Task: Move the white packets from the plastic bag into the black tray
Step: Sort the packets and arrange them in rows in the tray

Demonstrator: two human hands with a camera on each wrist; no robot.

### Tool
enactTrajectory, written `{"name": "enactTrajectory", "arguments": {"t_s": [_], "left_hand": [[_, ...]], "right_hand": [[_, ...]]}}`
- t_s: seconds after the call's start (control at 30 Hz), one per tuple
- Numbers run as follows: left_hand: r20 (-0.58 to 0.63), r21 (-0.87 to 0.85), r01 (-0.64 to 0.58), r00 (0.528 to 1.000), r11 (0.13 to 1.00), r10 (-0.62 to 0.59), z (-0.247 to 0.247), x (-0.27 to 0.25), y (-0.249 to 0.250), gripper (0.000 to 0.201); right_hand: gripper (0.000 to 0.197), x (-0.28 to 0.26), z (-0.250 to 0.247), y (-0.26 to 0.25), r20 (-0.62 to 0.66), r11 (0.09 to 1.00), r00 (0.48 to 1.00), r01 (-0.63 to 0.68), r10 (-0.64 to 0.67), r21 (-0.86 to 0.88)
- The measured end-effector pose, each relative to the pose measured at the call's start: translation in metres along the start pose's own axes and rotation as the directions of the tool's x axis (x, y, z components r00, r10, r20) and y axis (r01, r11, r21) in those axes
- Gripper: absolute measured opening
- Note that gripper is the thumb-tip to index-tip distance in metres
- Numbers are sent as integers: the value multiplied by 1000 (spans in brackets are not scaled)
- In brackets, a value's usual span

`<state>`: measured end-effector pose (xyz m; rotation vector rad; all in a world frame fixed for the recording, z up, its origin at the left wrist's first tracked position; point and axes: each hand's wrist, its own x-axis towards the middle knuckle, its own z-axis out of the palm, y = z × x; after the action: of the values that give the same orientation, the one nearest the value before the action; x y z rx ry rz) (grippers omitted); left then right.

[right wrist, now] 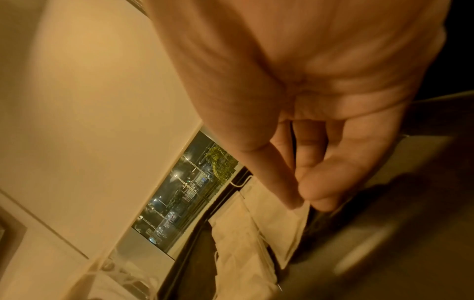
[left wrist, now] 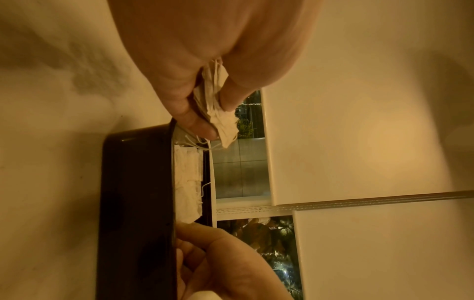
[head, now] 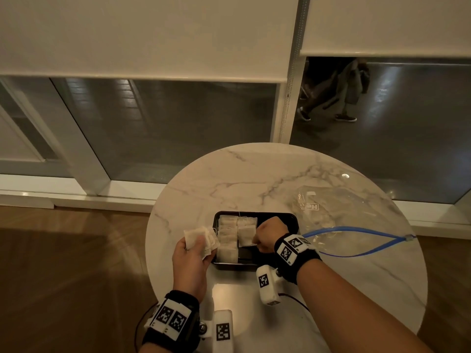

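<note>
A black tray [head: 290,218] sits on the round marble table [head: 229,174] with two rows of white packets [head: 227,235] in it. My left hand [head: 190,256] holds a small bunch of white packets [head: 200,238] just left of the tray; in the left wrist view thumb and fingers pinch this bunch of packets [left wrist: 218,105] beside the tray [left wrist: 133,182]. My right hand [head: 267,236] is over the tray's right half and pinches the corner of a packet [right wrist: 282,227] lying in the right row. The clear plastic bag [head: 344,215] with a blue zip lies right of the tray.
The table's near edge lies below my wrists, with wooden floor [head: 63,276] on the left. Behind the table are glass panels [head: 178,123] with lowered blinds. A person's legs [head: 328,98] show beyond the glass at the far right.
</note>
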<state>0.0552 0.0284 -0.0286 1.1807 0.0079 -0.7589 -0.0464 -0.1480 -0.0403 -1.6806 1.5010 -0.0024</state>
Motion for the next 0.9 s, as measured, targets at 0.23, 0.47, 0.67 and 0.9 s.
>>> {"name": "enactTrajectory", "arguments": {"t_s": [0.23,0.47,0.67,0.9], "left_hand": [[2,16,-9,1000,1000,8,0,1,-1,28],[-2,29,-13,1000,999,13,1,3,-1,29],[-7,33,-13,1000,999,14,2,3,-3,29],[-2,40,-15,1000,999,15,2,2,-2,27]], "right_hand": [[32,7,11,-1,-37,994,999,3,-7,-113],[26,8,9,-3,-39,999,999,-3,1,-46],[27,8,7,-1,-63,998,998,26,-29,-55],[23,7,5,1,-72,996,996,53,-59,-78]]}}
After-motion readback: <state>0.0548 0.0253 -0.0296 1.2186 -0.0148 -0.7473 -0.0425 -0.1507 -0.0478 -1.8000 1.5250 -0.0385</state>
